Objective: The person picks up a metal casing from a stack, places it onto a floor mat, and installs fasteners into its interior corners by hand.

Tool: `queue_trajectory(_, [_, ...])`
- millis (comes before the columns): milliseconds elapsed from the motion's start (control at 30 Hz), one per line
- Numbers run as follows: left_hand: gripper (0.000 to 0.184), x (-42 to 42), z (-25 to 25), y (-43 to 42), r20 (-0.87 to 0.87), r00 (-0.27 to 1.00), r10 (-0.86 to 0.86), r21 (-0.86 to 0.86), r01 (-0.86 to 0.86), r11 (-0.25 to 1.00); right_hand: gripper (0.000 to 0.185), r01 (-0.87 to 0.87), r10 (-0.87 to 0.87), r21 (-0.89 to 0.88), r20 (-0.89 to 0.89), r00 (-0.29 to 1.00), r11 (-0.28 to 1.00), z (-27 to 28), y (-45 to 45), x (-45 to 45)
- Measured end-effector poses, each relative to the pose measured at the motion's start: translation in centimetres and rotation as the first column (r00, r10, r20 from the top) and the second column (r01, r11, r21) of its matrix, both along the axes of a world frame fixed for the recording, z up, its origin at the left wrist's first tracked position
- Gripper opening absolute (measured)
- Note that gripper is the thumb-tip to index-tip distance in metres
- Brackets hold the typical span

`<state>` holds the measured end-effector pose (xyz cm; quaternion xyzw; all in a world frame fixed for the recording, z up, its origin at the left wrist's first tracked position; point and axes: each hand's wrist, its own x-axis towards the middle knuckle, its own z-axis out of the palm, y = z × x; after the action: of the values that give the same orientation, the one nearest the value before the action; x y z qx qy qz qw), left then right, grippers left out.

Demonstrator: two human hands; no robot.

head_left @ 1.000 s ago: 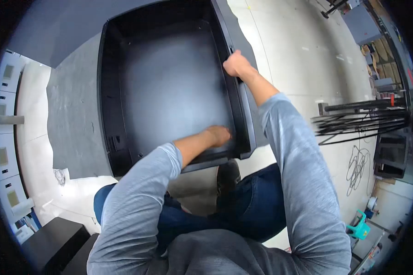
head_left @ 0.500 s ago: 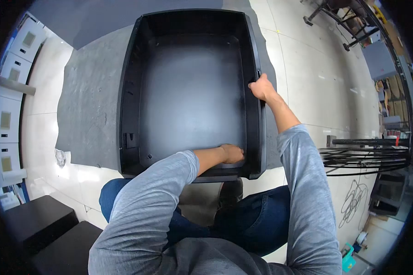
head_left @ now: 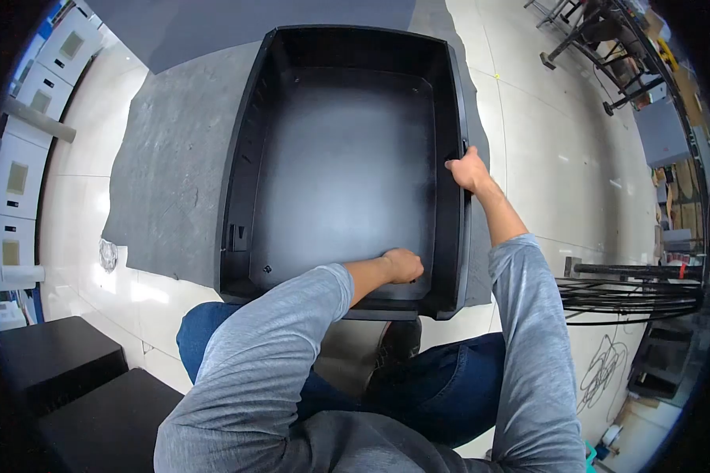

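A large black open case (head_left: 347, 173) lies on a grey mat on the floor in front of my knees, its hollow side up. My left hand (head_left: 402, 266) is inside it, low over the near right corner of its floor, with the fingers curled; what it holds, if anything, is hidden. Around the right wall of the case my right hand (head_left: 468, 169) is closed, the thumb on the inner side and the fingers at the outer side.
The grey mat (head_left: 166, 173) spreads left of the case. Black boxes (head_left: 63, 355) stand at the lower left, white cabinets (head_left: 16, 177) along the far left. At the right are a bundle of black rods (head_left: 623, 298), a loose cable (head_left: 603, 370) and a rack.
The view has shifted, so the case appears farther right and lower. My left hand has moved slightly away from the right wall. My right hand keeps its grip on the wall.
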<state>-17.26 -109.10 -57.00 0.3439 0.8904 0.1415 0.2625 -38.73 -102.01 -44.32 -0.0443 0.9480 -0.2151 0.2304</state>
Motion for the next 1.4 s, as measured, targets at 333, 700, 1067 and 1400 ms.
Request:
queue_trajectory(333, [0.024,-7.9,14.2,-14.9,-0.082,0.901,0.427,-0.253,-0.433,0.865,0.074,-0.045,0.045,-0.006,-0.014,0.999,0.999,-0.6,0.5,-0.8])
queue_trajectory(700, [0.043,-3.5,12.9,-43.8,-0.168,-0.123,0.978,0.555,-0.832,-0.010,0.081,-0.058,0.057,0.066,0.031,0.998,0.996,0.2,0.5,-0.2])
queue_trajectory(1067, [0.025,9.6,7.0,-49.4,0.351,-0.455,0.818,-0.029,-0.879,-0.476,0.047,-0.793,0.779,-0.220,0.455,0.432,0.568,9.1,-5.6,16.4])
queue_trajectory(1400, [0.028,9.9,9.3,-48.0,0.289,-0.416,0.862,0.058,-0.892,-0.449,0.076,-0.941,0.810,-0.192,0.573,0.123,0.279,9.1,-8.3,24.0])
